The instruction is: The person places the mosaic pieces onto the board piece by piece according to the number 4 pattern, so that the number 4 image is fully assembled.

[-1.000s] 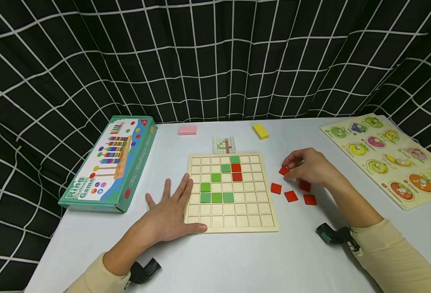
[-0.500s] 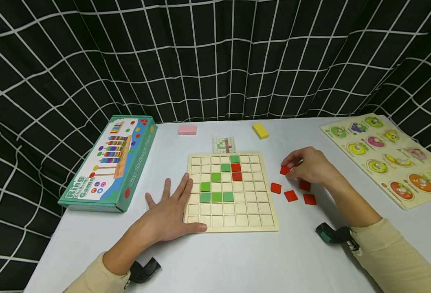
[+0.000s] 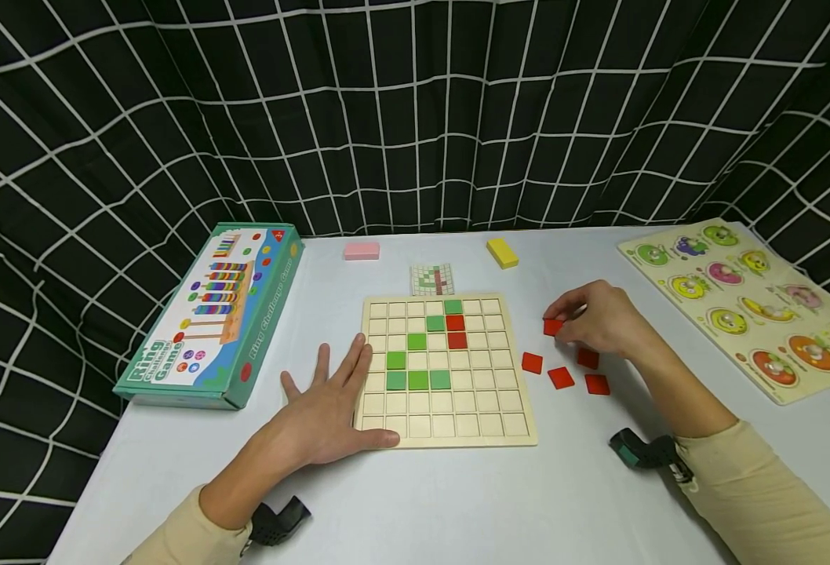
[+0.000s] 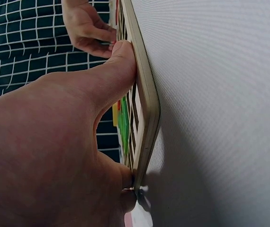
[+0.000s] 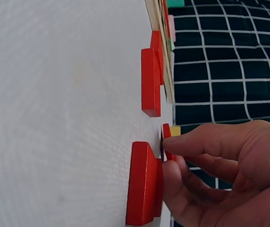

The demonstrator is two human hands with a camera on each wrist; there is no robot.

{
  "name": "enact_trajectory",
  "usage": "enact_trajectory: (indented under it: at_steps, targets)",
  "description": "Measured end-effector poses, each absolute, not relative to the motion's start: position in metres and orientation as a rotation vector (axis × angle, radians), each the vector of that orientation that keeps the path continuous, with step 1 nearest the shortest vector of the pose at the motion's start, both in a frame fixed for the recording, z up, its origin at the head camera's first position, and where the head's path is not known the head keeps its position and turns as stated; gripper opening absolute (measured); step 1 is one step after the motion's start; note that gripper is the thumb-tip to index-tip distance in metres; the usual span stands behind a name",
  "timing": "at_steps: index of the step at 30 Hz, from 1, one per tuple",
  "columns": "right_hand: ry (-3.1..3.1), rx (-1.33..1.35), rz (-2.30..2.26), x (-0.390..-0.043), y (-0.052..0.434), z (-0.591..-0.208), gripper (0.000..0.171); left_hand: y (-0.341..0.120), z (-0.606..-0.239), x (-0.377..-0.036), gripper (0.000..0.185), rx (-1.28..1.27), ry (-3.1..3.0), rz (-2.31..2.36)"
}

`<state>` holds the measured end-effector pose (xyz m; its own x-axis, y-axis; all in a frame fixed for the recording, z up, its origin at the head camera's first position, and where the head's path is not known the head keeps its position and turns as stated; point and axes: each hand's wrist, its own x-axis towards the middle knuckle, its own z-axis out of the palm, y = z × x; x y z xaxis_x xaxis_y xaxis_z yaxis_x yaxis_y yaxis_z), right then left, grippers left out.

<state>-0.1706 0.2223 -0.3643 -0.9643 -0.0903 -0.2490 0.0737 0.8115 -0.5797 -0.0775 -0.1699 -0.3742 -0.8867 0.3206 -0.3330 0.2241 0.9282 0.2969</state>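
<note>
**Red tile is pinched beside the grid board**

The red tile [image 3: 552, 327] is held at the fingertips of the right hand [image 3: 598, 320], just above the white table [image 3: 457, 502] and to the right of the wooden grid board [image 3: 445, 371]; the fingers are curled around it, as the right wrist view shows. Four other loose red tiles [image 3: 561, 377] lie near this hand. The left hand [image 3: 323, 412] is laid flat with straight fingers on the left edge of the board, the thumb along its near rim; by this the board is kept steady.

For a good step, the tile is best gripped by its edges only, so that its face stays level; it should be carried low toward the two red tiles on the board [image 3: 455, 331] and lowered straight into one cell, not slid over the green tiles [image 3: 418, 380]; the flat pressing on the board should be continued.
</note>
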Motion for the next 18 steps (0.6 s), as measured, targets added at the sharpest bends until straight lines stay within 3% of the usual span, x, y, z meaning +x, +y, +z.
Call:
enact_trajectory:
  at_steps: [18]
  targets:
    - [2.696, -0.029, -0.966, -0.1691, 0.2231, -0.3625, 0.031, -0.1695, -0.3736, -0.0776, 0.124, 0.399, 2.696, 0.379]
